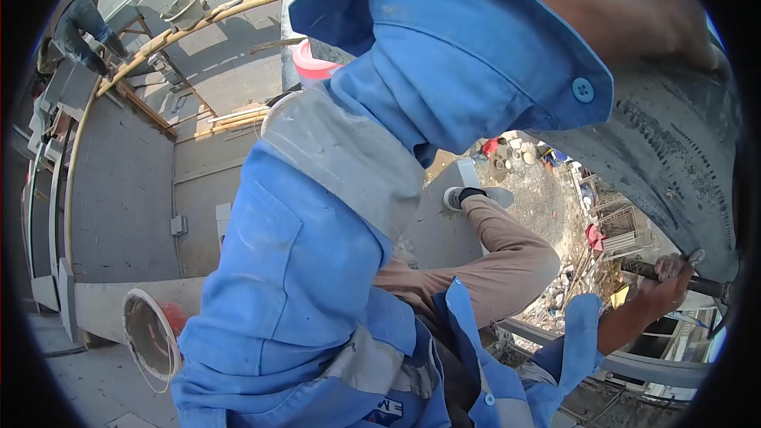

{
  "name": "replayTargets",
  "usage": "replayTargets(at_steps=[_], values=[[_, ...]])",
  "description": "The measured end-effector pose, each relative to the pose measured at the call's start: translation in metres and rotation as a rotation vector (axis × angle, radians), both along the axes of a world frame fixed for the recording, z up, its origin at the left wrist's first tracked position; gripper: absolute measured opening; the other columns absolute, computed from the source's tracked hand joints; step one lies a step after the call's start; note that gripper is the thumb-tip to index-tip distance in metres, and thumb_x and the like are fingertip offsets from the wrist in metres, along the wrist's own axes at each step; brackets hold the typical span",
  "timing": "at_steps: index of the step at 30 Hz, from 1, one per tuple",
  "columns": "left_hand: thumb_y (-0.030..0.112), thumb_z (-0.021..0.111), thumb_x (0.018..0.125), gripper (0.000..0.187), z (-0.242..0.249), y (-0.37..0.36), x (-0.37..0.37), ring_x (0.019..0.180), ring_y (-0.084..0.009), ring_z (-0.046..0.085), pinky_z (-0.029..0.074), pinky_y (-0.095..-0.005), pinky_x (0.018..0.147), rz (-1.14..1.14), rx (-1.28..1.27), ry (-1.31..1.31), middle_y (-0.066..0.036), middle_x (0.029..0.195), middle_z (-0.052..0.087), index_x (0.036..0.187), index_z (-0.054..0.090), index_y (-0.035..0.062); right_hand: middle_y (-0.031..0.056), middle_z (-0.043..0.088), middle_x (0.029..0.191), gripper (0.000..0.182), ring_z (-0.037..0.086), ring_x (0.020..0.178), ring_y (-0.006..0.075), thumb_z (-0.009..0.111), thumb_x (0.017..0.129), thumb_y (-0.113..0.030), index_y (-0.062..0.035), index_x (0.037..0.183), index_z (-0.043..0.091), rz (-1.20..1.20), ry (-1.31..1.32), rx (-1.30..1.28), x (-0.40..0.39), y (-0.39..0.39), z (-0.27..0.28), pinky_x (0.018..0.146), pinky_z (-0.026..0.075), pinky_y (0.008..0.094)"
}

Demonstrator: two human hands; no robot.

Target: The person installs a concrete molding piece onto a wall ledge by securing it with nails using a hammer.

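Note:
My left arm, in a blue sleeve, reaches across the view to the upper right. There my left hand (674, 12) rests against a large dark grey slab (634, 135) that has rows of tooth-like marks on its face. Its fingertips are lost at the dark rim of the view, so its grip cannot be judged. Lower down, the fingers of my right hand (670, 284) are wrapped round a dark rod (709, 288) just below the slab's lower end. What the rod belongs to is hidden.
A mortar-stained bucket (151, 333) sits on the left; a pink bucket (313, 62) stands behind my sleeve. A person (83, 24) bends over at far left near a wooden pole (190, 32) and a basin (184, 9). Rubble-strewn ground (547, 214) lies far below my leg.

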State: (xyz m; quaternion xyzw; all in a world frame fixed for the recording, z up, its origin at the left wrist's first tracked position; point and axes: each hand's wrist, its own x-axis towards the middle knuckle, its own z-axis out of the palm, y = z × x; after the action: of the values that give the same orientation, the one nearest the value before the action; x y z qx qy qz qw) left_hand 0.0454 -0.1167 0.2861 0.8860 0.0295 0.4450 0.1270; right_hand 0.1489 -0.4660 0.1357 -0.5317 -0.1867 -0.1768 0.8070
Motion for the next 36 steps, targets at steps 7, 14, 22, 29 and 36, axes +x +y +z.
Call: replayTargets(at_steps=[7, 14, 22, 29, 36], values=[[0.072, 0.061, 0.081, 0.072, -0.008, 0.039, -0.123, 0.079, -0.0220, 0.072, 0.053, -0.0327, 0.072, 0.319, 0.135, 0.200, -0.013, 0.080, 0.071, 0.101, 0.074, 0.0044, -0.0037, 0.033, 0.058, 0.037, 0.034, 0.043, 0.0069, 0.055, 0.103, -0.034, -0.0114, 0.073, 0.048, 0.444, 0.083, 0.099, -0.054, 0.093, -0.050, 0.044, 0.033, 0.0230], [0.061, 0.061, 0.089, 0.061, -0.068, 0.044, -0.185, 0.061, -0.0217, 0.064, 0.049, -0.0364, 0.061, 0.536, 0.012, 0.613, -0.013, 0.067, 0.066, 0.088, 0.069, 0.0011, -0.0029, 0.041, 0.052, 0.027, 0.038, 0.038, 0.0073, 0.067, 0.095, -0.024, -0.0067, 0.084, 0.049, 0.685, 0.576, 0.006, -0.122, 0.130, -0.126, 0.036, 0.032, 0.0258], [0.045, 0.061, 0.093, 0.051, -0.128, 0.042, -0.266, 0.066, -0.0469, 0.054, 0.041, -0.0514, 0.063, 0.819, -0.117, 0.984, -0.027, 0.068, 0.057, 0.080, 0.062, -0.0037, -0.0051, 0.046, 0.055, 0.029, 0.040, 0.045, 0.0049, 0.068, 0.095, -0.031, -0.0035, 0.088, 0.061, 1.105, 0.926, -0.372, -0.154, 0.130, -0.220, 0.041, 0.030, 0.0262], [0.043, 0.060, 0.093, 0.048, -0.150, 0.028, -0.304, 0.076, -0.0482, 0.059, 0.044, -0.0535, 0.069, 0.982, -0.226, 1.247, -0.029, 0.077, 0.062, 0.080, 0.066, -0.0037, -0.0010, 0.052, 0.059, 0.023, 0.043, 0.049, 0.0075, 0.070, 0.090, -0.027, -0.0040, 0.094, 0.067, 1.088, 0.782, -0.830, -0.163, 0.133, -0.246, 0.047, 0.035, 0.0276], [0.045, 0.062, 0.091, 0.049, -0.177, 0.046, -0.332, 0.074, -0.0477, 0.061, 0.047, -0.0541, 0.071, 1.003, -0.161, 1.383, -0.029, 0.073, 0.062, 0.077, 0.066, -0.0017, -0.0012, 0.053, 0.064, 0.015, 0.044, 0.055, 0.0061, 0.066, 0.088, -0.015, -0.0017, 0.095, 0.067, 0.922, 0.717, -0.804, -0.112, 0.159, -0.256, 0.051, 0.037, 0.0267]])
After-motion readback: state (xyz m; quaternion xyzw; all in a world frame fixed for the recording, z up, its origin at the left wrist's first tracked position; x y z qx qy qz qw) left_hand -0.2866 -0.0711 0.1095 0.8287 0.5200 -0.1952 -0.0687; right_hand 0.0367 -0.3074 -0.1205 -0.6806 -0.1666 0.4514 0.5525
